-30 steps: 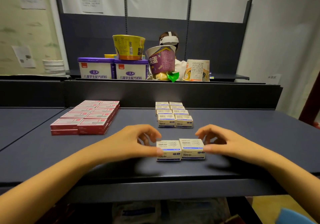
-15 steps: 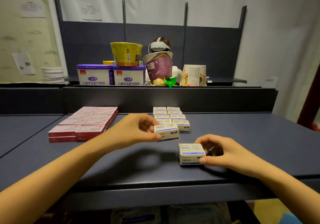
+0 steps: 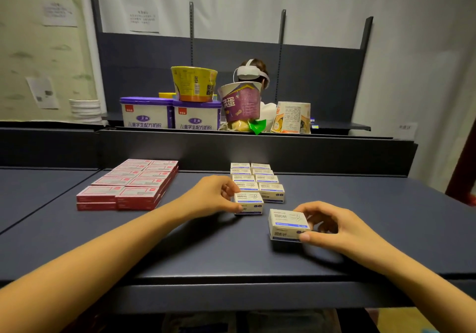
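Note:
Two columns of small white-and-blue paperclip boxes (image 3: 260,179) run back along the dark blue shelf (image 3: 195,250). My left hand (image 3: 215,196) grips one such box (image 3: 249,203) at its left side, set down at the front of the left column. My right hand (image 3: 332,226) pinches a second box (image 3: 287,226) by its right side; it sits on the shelf a little in front of the right column, apart from the rows.
Stacked red flat boxes (image 3: 131,186) lie to the left. Behind a raised back wall stand purple-lidded milk powder tubs (image 3: 171,115), noodle cups (image 3: 194,83) and a person wearing a headset (image 3: 253,74). The shelf's front edge is near my forearms.
My left hand lifted its box away from the pair, carried it back and set it at the front of the left column. My right hand's box stayed on the shelf in front of the rows.

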The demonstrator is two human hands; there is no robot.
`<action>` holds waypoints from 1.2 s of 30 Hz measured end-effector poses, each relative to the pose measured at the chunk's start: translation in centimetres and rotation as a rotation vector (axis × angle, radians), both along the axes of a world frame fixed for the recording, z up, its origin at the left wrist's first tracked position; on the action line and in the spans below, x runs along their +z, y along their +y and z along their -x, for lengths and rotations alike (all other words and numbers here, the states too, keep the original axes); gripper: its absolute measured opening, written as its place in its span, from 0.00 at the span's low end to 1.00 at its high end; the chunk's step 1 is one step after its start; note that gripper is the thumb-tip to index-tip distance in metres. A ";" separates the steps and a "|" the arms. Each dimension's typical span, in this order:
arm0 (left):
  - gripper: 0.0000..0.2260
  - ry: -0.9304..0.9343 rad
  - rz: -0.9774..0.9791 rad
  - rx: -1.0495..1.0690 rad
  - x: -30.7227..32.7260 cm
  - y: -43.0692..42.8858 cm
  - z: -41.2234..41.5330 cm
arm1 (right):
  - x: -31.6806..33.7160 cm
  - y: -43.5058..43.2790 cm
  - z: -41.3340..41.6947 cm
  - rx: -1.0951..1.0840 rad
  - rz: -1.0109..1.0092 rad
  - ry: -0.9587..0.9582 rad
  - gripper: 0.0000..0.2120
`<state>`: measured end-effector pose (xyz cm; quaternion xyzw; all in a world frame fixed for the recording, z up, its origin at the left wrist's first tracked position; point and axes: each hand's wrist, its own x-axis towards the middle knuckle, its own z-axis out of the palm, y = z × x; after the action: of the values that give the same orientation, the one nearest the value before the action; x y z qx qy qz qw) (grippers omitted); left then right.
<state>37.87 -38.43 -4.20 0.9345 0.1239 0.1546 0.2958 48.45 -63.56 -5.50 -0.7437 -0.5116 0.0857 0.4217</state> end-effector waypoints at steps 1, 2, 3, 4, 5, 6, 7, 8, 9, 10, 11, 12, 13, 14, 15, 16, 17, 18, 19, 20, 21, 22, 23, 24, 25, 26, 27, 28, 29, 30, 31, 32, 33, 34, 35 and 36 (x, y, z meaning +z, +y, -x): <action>0.16 -0.004 -0.001 0.011 -0.2 0.0 -0.1 | 0.1 0.1 -0.1 -0.001 -0.006 0.000 0.17; 0.16 -0.008 0.002 0.021 -0.3 0.0 -0.1 | 0.1 0.3 -0.3 -0.003 -0.011 0.000 0.17; 0.15 -0.012 0.005 0.028 -0.4 0.0 -0.1 | 0.2 0.4 -0.6 -0.009 -0.018 0.002 0.16; 0.16 -0.014 0.006 0.033 -0.6 0.0 -0.2 | 0.3 0.7 -0.9 -0.015 -0.027 0.008 0.15; 0.16 -0.016 0.007 0.038 -0.7 -0.1 -0.2 | 0.4 0.9 -1.3 -0.020 -0.036 0.015 0.15; 0.16 -0.022 0.010 0.041 -0.7 -0.1 -0.2 | 0.6 1.2 -1.7 -0.026 -0.043 0.017 0.14; 0.17 -0.028 0.014 0.042 -0.8 -0.1 -0.2 | 0.8 1.5 -2.1 -0.035 -0.049 0.013 0.14; 0.16 -0.032 0.019 0.041 -0.8 -0.1 -0.2 | 0.9 1.9 -2.4 -0.046 -0.049 0.005 0.15; 0.16 -0.032 0.022 0.038 -0.8 -0.1 -0.2 | 0.9 2.3 -2.7 -0.057 -0.044 -0.003 0.15; 0.16 -0.032 0.021 0.036 -0.8 -0.1 -0.1 | 0.8 2.6 -3.0 -0.068 -0.035 -0.010 0.15; 0.15 -0.032 0.020 0.035 -0.8 -0.1 -0.2 | 0.7 2.9 -3.2 -0.077 -0.024 -0.013 0.15; 0.15 -0.033 0.020 0.035 -0.8 -0.1 -0.2 | 0.6 3.1 -3.3 -0.081 -0.015 -0.014 0.15; 0.15 -0.033 0.020 0.035 -0.9 -0.1 -0.2 | 0.5 3.2 -3.5 -0.082 -0.010 -0.013 0.15; 0.16 -0.035 0.022 0.035 -0.9 -0.1 -0.2 | 0.4 3.3 -3.6 -0.079 -0.007 -0.012 0.15; 0.16 -0.037 0.024 0.035 -0.9 -0.1 -0.2 | 0.3 3.4 -3.6 -0.076 -0.002 -0.014 0.15; 0.15 -0.039 0.025 0.035 -0.9 -0.1 -0.2 | 0.3 3.5 -3.7 -0.073 0.011 -0.021 0.15; 0.15 -0.041 0.026 0.035 -0.9 -0.2 -0.2 | 0.3 3.7 -3.8 -0.071 0.033 -0.036 0.15; 0.15 -0.043 0.026 0.035 -0.9 -0.2 -0.3 | 0.3 3.9 -3.8 -0.073 0.061 -0.059 0.15; 0.15 -0.043 0.026 0.034 -0.9 -0.2 -0.3 | 0.2 4.2 -3.9 -0.080 0.086 -0.080 0.15; 0.15 -0.044 0.029 0.032 -0.9 -0.1 -0.3 | 0.2 4.5 -4.0 -0.094 0.101 -0.097 0.16; 0.16 -0.046 0.035 0.027 -1.0 -0.1 -0.3 | 0.3 4.8 -4.1 -0.112 0.108 -0.107 0.16; 0.16 -0.050 0.041 0.023 -1.0 0.0 -0.3 | 0.3 5.0 -4.2 -0.131 0.109 -0.106 0.16; 0.16 -0.057 0.047 0.019 -1.0 0.1 -0.2 | 0.3 5.2 -4.2 -0.147 0.107 -0.092 0.17; 0.16 -0.064 0.051 0.015 -1.1 0.1 -0.2 | 0.3 5.3 -4.2 -0.155 0.098 -0.069 0.17; 0.16 -0.070 0.054 0.011 -1.1 0.1 -0.2 | 0.3 5.4 -4.2 -0.157 0.089 -0.045 0.18; 0.15 -0.076 0.058 0.008 -1.1 0.1 -0.1 | 0.3 5.4 -4.2 -0.156 0.083 -0.026 0.18; 0.15 -0.081 0.062 0.004 -1.1 0.0 -0.1 | 0.2 5.5 -4.2 -0.158 0.085 -0.016 0.19; 0.15 -0.085 0.066 0.002 -1.2 0.0 -0.1 | 0.2 5.5 -4.2 -0.162 0.088 -0.019 0.19; 0.15 -0.088 0.069 0.000 -1.2 0.0 -0.1 | 0.1 5.6 -4.3 -0.164 0.090 -0.024 0.19; 0.15 -0.089 0.070 -0.001 -1.3 -0.1 0.0 | 0.0 5.7 -4.4 -0.163 0.087 -0.028 0.18; 0.15 -0.089 0.068 -0.001 -1.3 -0.1 0.0 | -0.1 5.7 -4.6 -0.163 0.087 -0.031 0.18; 0.15 -0.089 0.068 -0.001 -1.4 -0.2 0.0 | -0.2 5.8 -4.6 -0.162 0.090 -0.037 0.18; 0.15 -0.089 0.067 -0.001 -1.4 -0.2 0.1 | -0.2 5.8 -4.6 -0.162 0.101 -0.047 0.18; 0.15 -0.085 0.063 -0.002 -1.4 -0.3 0.1 | -0.2 5.9 -4.6 -0.163 0.113 -0.060 0.18; 0.16 -0.082 0.056 -0.003 -1.4 -0.5 0.2 | -0.2 5.9 -4.6 -0.169 0.125 -0.076 0.19; 0.17 -0.081 0.048 -0.002 -1.3 -0.6 0.4 | -0.2 5.8 -4.6 -0.183 0.120 -0.102 0.21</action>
<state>37.45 -38.98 -5.49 0.9202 0.1147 0.1892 0.3229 53.10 -57.72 -5.67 -0.8146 -0.4563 0.0392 0.3560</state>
